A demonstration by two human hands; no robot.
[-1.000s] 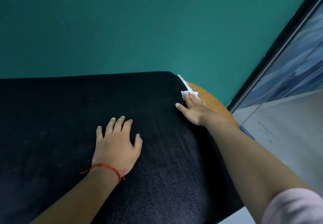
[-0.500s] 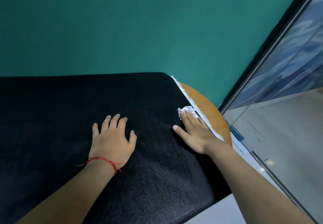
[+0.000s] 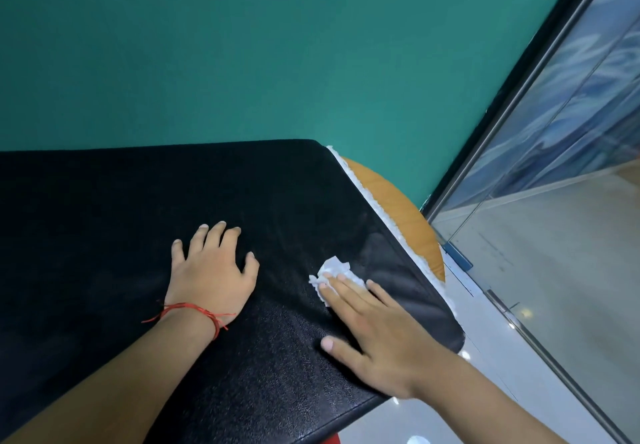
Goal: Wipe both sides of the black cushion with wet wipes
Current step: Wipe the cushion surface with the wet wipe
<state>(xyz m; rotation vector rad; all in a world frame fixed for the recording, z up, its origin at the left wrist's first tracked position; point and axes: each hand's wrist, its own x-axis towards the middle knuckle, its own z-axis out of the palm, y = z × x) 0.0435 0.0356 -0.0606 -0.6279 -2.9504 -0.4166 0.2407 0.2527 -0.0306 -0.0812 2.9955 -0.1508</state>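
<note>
I'm sliding my right hand and the wipe inward from the cushion's right edge toward lower centre, straight fingers pressing it flat. My left hand is lying spread on the cushion, which is filling the lower left, covering a wooden table.

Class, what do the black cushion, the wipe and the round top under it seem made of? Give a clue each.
Black cushion: probably faux leather, pebbled grain, dull sheen. Wipe: thin nonwoven or paper, crumpled white. Round top: likely wood laminate, orange-brown grain.
</note>
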